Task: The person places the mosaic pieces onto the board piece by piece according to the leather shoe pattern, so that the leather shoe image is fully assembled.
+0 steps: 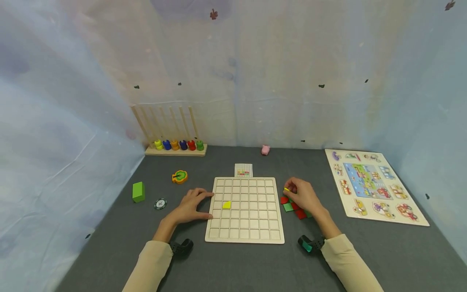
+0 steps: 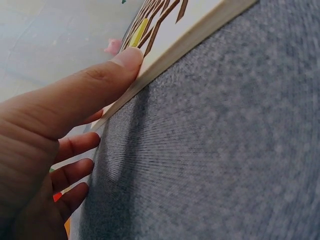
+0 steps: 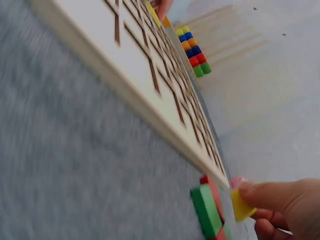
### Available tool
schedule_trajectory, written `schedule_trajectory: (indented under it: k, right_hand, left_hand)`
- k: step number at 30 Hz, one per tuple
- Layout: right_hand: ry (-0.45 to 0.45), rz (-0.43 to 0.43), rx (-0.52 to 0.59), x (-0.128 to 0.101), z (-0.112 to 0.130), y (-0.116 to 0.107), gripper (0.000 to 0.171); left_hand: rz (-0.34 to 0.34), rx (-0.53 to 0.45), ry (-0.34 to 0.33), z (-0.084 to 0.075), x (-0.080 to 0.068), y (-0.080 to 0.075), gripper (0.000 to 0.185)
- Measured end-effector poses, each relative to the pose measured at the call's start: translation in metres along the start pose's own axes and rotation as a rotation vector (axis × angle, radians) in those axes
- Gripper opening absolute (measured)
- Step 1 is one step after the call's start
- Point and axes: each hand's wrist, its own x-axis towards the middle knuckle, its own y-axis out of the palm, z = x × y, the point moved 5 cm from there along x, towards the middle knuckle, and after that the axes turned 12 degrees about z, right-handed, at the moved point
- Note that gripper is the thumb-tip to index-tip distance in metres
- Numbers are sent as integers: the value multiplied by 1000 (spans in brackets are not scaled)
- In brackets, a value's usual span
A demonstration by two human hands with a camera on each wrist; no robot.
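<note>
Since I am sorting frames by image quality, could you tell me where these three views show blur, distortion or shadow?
Head view: wide-angle bend at the edges, even soft light, all sharp. Left wrist view: the left hand fills the near field, slightly soft, casting a shadow on the grey mat. Right wrist view: the grid board and mat are blurred; the yellow tile is clearer.

Bg items: ring stacker [image 1: 176, 144], green block [image 1: 138, 192], poker chip [image 1: 160, 203], pink pig [image 1: 265, 150], peg puzzle [image 1: 372, 184].
</note>
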Motion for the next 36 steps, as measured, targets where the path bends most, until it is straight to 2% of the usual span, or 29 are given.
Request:
schedule_trajectory:
  k: [6, 18, 24, 29, 36]
  right_hand:
    - [-47, 27, 178, 3, 22, 8, 13]
    - [-141, 177, 330, 18, 68, 46, 10]
    - [-173, 183, 327, 27, 83, 63, 11]
    - [-139, 187, 303, 32, 86, 74, 11]
    - [-115, 154, 233, 32, 91, 78, 9]
  left_hand:
    - [-1, 10, -5, 0, 1, 1, 75]
    - [-16, 5, 6, 0, 0, 0, 74]
    - [-24, 12, 19, 0, 0, 1, 75]
    - [-21, 5, 11, 1, 0, 1, 75]
    - [-21, 6, -1, 3, 0, 2, 75]
